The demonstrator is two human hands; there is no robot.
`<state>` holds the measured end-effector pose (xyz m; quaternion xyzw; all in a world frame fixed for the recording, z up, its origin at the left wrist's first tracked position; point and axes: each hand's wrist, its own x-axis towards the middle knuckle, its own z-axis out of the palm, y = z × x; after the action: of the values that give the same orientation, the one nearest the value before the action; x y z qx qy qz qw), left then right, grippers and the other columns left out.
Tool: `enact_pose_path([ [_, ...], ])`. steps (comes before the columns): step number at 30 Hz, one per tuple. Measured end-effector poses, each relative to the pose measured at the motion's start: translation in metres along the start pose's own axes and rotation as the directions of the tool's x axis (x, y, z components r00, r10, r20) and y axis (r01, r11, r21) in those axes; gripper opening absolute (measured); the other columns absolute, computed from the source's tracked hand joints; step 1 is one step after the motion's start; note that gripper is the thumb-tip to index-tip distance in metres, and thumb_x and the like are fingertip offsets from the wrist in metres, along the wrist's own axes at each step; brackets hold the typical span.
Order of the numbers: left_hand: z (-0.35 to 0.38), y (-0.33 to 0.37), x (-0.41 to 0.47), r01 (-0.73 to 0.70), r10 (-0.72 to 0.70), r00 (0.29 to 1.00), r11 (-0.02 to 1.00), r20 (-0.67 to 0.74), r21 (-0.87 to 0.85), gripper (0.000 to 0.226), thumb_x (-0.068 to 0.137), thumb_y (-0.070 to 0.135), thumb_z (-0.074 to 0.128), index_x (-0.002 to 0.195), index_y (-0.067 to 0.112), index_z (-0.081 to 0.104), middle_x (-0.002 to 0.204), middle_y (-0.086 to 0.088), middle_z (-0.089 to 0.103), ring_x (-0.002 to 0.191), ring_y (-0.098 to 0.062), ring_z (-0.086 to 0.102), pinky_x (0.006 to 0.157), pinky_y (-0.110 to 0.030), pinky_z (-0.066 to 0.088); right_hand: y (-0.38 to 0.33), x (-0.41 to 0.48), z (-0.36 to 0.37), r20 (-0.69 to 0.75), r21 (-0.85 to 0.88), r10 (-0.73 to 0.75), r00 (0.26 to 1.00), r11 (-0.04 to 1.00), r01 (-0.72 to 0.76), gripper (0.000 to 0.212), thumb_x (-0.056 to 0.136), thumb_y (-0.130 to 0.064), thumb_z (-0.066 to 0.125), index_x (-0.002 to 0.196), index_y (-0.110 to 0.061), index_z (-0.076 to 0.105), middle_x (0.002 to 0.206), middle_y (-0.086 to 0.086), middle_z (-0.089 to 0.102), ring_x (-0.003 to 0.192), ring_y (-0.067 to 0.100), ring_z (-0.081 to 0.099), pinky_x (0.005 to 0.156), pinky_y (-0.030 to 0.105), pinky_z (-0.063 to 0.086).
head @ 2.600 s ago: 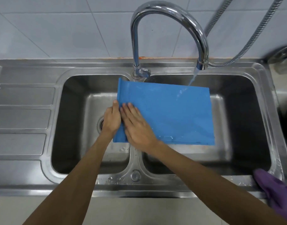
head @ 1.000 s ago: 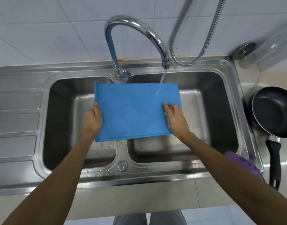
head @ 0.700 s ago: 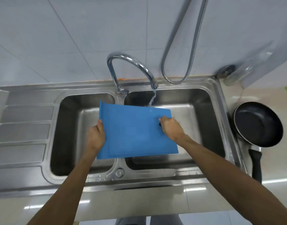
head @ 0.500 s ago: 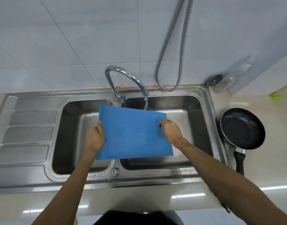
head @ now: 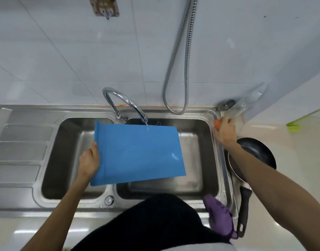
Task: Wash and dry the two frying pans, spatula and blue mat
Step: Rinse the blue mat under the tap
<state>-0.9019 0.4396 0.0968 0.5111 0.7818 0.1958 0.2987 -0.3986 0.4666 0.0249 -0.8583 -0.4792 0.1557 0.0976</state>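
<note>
My left hand grips the left edge of the blue mat, which hangs flat over the double sink under the running tap. Water strikes the mat's far edge. My right hand is at the sink's far right corner, fingers curled round a small orange thing that is mostly hidden. A black frying pan sits on the counter right of the sink, partly under my right forearm, its handle pointing toward me. The spatula and a second pan are not in view.
A purple cloth lies on the sink's front right rim. A metal hose hangs from the tiled wall. A drainboard lies left of the basins. A clear bottle and a round metal strainer sit at the back right corner.
My right hand has let go of the mat's right edge and reached to the sink's far right corner. The mat stays under the stream, held by my left hand alone. The view has pulled back.
</note>
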Motion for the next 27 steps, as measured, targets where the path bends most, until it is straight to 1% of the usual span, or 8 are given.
enact_pose_path([
  [5,0.004,-0.002,0.008,0.05,-0.05,0.999,0.998,0.015,-0.033,0.061,0.108,0.038,0.03,0.083,-0.008,0.059,0.1,-0.04,0.063,0.099,-0.05,0.062,0.079,-0.042,0.041,0.006,0.008,0.005,-0.001,-0.255,-0.036,0.999,0.966,0.035,0.062,0.084,-0.036,0.08,0.121,0.005,0.05,0.122,0.034,0.05,0.11,0.051,0.051,0.095,0.057,0.043],
  [9,0.004,-0.008,0.009,0.083,-0.08,0.996,0.994,0.041,-0.065,0.059,0.108,0.04,0.03,0.08,-0.005,0.058,0.09,-0.028,0.062,0.088,-0.036,0.06,0.074,-0.037,0.038,-0.05,-0.032,0.02,-0.039,0.049,-0.239,0.97,0.969,0.24,0.043,0.095,-0.032,0.069,0.119,0.002,0.059,0.117,0.026,0.06,0.107,0.043,0.058,0.091,0.049,0.047],
  [11,0.006,-0.012,0.01,0.091,-0.084,0.994,0.991,0.069,-0.101,0.061,0.107,0.044,0.03,0.08,-0.002,0.059,0.087,-0.019,0.064,0.085,-0.033,0.062,0.071,-0.038,0.042,-0.079,-0.058,0.033,0.272,0.406,-0.131,0.953,0.914,0.01,0.043,0.102,-0.037,0.059,0.128,-0.002,0.058,0.126,0.019,0.062,0.11,0.031,0.061,0.093,0.039,0.047],
  [13,0.006,-0.015,0.013,0.078,-0.068,0.995,0.986,0.074,-0.148,0.062,0.107,0.046,0.03,0.081,0.0,0.062,0.083,-0.014,0.067,0.08,-0.031,0.064,0.066,-0.037,0.047,-0.098,-0.081,0.051,0.586,0.611,0.023,0.81,0.643,-0.461,0.047,0.104,-0.051,0.048,0.123,-0.011,0.065,0.126,0.009,0.07,0.105,0.021,0.069,0.095,0.038,0.053],
  [15,0.004,-0.011,0.012,0.072,-0.057,0.994,0.984,0.094,-0.163,0.058,0.109,0.04,0.03,0.077,0.002,0.06,0.071,-0.008,0.063,0.069,-0.022,0.061,0.054,-0.028,0.045,-0.104,-0.096,0.055,0.711,0.613,0.137,0.69,0.36,-0.703,0.05,0.103,-0.058,0.043,0.11,-0.018,0.071,0.111,0.004,0.077,0.098,0.024,0.074,0.094,0.045,0.057],
  [17,0.008,-0.016,0.014,0.055,-0.032,0.992,0.981,0.123,-0.188,0.059,0.109,0.04,0.03,0.072,0.003,0.057,0.065,-0.006,0.06,0.062,-0.019,0.057,0.049,-0.023,0.043,-0.103,-0.104,0.05,0.709,0.625,0.187,0.68,0.279,-0.729,0.046,0.104,-0.055,0.044,0.101,-0.018,0.071,0.094,0.001,0.079,0.09,0.024,0.074,0.083,0.042,0.059],
  [22,0.028,-0.023,0.044,0.031,-0.013,0.97,0.997,0.244,-0.069,0.053,0.106,0.042,0.036,0.095,0.0,0.066,0.091,-0.01,0.068,0.089,-0.03,0.065,0.074,-0.036,0.046,-0.084,-0.115,0.049,0.566,0.711,0.269,0.779,0.32,-0.627,0.046,0.105,-0.052,0.043,0.106,-0.015,0.07,0.108,0.005,0.076,0.095,0.025,0.072,0.085,0.042,0.058],
  [27,0.037,0.022,0.068,-0.328,0.327,0.944,0.945,0.03,0.013,0.034,0.094,0.021,0.065,0.123,0.005,0.06,0.115,-0.011,0.063,0.106,-0.029,0.059,0.09,-0.041,0.049,-0.074,-0.114,0.042,0.498,0.705,0.338,0.799,0.379,-0.6,0.05,0.104,-0.055,0.042,0.099,-0.013,0.069,0.111,0.01,0.074,0.104,0.035,0.07,0.098,0.052,0.054],
])
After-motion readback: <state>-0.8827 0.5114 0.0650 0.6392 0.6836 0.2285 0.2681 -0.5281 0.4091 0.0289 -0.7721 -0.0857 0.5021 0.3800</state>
